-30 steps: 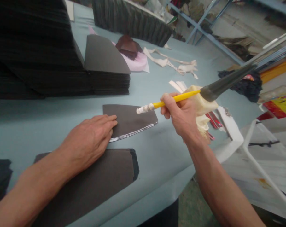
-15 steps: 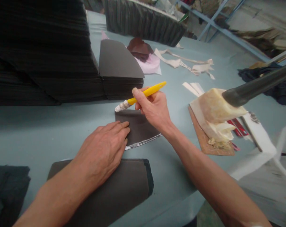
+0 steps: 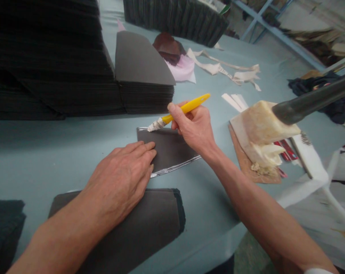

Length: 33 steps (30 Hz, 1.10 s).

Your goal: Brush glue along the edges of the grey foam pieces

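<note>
My right hand (image 3: 193, 121) is closed round a yellow-handled brush (image 3: 196, 102). The brush's whitish bristle end (image 3: 156, 125) touches the far edge of a dark grey panel (image 3: 172, 146) near its left corner. White streaks run along part of that far edge and along the curved near edge. Resting flat on the panel's left part is my left hand (image 3: 123, 171), palm down, fingers stretched out, holding nothing. A larger dark panel (image 3: 138, 228) lies partly under my left forearm.
Tall dark stacks (image 3: 52, 68) stand at the back left, with a lower stack (image 3: 145, 57) beside them. At the right, a pale block (image 3: 271, 123) with a dark rod sits on a brown board (image 3: 248, 167). Pale strips (image 3: 209, 68) lie farther back.
The brush and my right hand have moved right along the panel's far edge, where a white streak now shows at the left corner. My left hand stays on the panel. The view has shifted slightly.
</note>
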Each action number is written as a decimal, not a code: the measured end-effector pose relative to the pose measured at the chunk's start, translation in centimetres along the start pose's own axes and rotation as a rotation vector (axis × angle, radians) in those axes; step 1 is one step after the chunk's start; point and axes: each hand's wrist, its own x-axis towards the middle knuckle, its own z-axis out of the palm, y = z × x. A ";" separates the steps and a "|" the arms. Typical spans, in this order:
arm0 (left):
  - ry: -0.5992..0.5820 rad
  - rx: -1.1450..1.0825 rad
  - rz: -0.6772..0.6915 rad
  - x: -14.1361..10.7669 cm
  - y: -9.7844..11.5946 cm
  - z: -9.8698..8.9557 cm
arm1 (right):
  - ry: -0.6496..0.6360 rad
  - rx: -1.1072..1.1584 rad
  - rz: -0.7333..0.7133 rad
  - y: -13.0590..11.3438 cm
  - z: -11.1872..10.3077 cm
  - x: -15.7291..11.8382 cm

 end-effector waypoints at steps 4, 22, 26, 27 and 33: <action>0.030 -0.007 0.014 -0.1 0.0 0.0 | 0.032 -0.043 0.003 0.2 -1.8 -0.4; 0.135 0.023 0.048 -0.5 -1.5 1.4 | 0.192 -0.238 0.024 1.5 -9.2 -2.1; 0.167 0.033 0.063 -0.7 -1.7 1.8 | 0.240 -0.273 0.023 1.4 -10.3 -2.5; 0.165 0.034 0.063 -0.7 -1.7 1.8 | 0.251 -0.288 0.019 1.5 -10.6 -2.6; 0.115 0.021 0.039 0.1 -0.9 0.7 | 0.323 -0.376 -0.004 1.3 -12.4 -3.0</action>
